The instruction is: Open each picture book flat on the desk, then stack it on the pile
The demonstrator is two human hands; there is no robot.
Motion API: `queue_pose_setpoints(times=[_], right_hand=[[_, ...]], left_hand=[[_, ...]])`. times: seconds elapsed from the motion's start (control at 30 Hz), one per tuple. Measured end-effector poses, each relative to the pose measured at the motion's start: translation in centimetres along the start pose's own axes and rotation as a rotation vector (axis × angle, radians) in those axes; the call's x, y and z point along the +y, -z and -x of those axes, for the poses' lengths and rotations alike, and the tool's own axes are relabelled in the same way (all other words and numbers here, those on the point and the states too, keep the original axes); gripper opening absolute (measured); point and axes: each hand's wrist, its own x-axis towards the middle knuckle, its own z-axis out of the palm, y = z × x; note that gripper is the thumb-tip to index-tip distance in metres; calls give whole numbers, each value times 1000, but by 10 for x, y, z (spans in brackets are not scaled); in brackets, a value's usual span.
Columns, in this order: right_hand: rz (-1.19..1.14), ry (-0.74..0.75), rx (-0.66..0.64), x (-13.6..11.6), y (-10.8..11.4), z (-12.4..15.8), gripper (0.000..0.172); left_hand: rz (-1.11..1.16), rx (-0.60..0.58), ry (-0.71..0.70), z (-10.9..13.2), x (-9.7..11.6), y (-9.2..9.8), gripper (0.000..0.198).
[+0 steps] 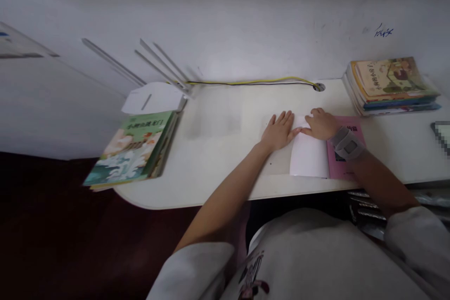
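Left hand [278,132] spread flat; right hand [320,124] grip unclear — uneven pressing could crease the white page [309,157] at far end.

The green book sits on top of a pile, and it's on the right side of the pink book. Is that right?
Not quite: the side is wrong. The head view shows the green book to the left of the pink book, not the right. It does sit on top of a pile, just as you said.
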Motion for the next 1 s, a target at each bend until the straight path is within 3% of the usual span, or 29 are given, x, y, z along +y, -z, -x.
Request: queue_pose_setpoints(times=[0.2,0.4,0.53,0.63,0.77,0.87,0.93,1.0], right_hand=[[-104,34,82,2,-14,-4,51],[-369,50,306,28,-46,12,64],[-445,95,305,36,-62,30,71],[-431,93,314,30,-65,35,69],[-425,100,340,25,-66,34,59],[-438,132,374,26,-71,33,57],[-448,159,402,27,-73,33,56],[-452,199,414,26,-74,34,56]], left_hand=[[-14,-10,-16,0,0,1,73],[3,-16,-22,0,-1,3,75],[-85,36,-61,16,26,13,78],[-157,65,-206,44,60,18,86],[-233,124,-211,83,96,11,90],[-271,171,-315,97,105,0,74],[-299,180,-358,100,103,-5,54],[-318,183,-367,102,98,-7,47]])
